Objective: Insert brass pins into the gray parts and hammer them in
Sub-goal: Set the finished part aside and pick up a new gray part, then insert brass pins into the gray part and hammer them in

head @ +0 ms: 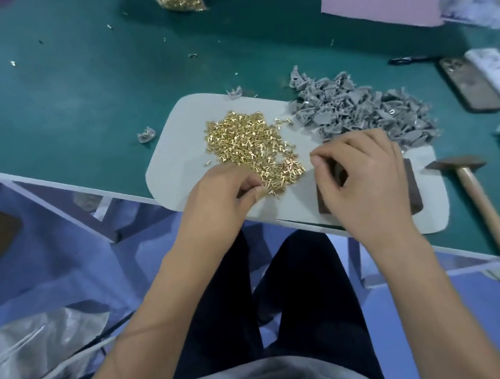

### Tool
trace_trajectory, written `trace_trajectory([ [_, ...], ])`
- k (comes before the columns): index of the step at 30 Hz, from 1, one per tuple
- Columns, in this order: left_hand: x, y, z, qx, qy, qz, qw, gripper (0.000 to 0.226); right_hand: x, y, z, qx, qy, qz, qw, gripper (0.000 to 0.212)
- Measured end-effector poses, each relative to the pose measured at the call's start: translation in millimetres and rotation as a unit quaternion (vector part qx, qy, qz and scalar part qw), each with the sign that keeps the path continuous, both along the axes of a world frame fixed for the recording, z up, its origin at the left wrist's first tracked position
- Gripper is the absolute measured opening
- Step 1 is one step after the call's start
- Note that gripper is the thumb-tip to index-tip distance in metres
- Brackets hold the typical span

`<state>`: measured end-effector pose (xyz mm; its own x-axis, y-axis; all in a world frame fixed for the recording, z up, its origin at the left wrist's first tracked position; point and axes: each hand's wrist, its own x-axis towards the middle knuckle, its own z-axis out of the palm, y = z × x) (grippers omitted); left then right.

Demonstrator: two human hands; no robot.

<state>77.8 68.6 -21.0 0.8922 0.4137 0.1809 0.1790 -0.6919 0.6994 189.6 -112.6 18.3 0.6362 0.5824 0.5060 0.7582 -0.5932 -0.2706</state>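
Brass pins (252, 145) are heaped at the centre of the frame on a pale mat (172, 129), gray parts (365, 109) piled just to their right, both kept within reach. The left hand (227, 198) is curled at the heap's lower edge, its fingertips pinched as if on a pin. The right hand (363, 175) is curled over a dark block (414, 191); what it grips cannot be told. A hammer (474, 180) is left untouched at the right.
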Motion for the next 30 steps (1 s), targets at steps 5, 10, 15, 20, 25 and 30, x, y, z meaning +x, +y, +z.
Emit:
trace_trajectory([
  [5,19.4,2.5,-4.4,0.097,-0.06,0.06,0.992,0.016,17.0,-2.4,-6.2,0.04,0.101,-0.007,0.994,0.013],
  [10,42.5,-4.8,-1.4,0.219,0.015,-0.066,0.973,0.07,17.8,0.2,-10.2,0.066,0.108,-0.019,0.992,0.015],
  [15,67.0,-12.1,1.2,0.242,0.007,-0.115,0.963,0.056,17.7,0.4,-10.6,0.062,0.097,-0.018,0.993,0.017],
  [20,78.7,-12.4,-0.2,0.233,-0.051,-0.118,0.964,0.017,17.0,0.3,-8.9,0.059,0.092,-0.016,0.994,0.013],
  [25,81.3,-8.9,0.6,0.232,-0.041,-0.066,0.97,0.013,15.5,0.2,-7.9,0.06,0.1,-0.019,0.993,0.01],
  [30,86.3,-12.0,1.6,0.235,-0.027,-0.004,0.972,0.018,13.9,0.0,-6.9,0.052,0.102,-0.025,0.993,0.009],
])
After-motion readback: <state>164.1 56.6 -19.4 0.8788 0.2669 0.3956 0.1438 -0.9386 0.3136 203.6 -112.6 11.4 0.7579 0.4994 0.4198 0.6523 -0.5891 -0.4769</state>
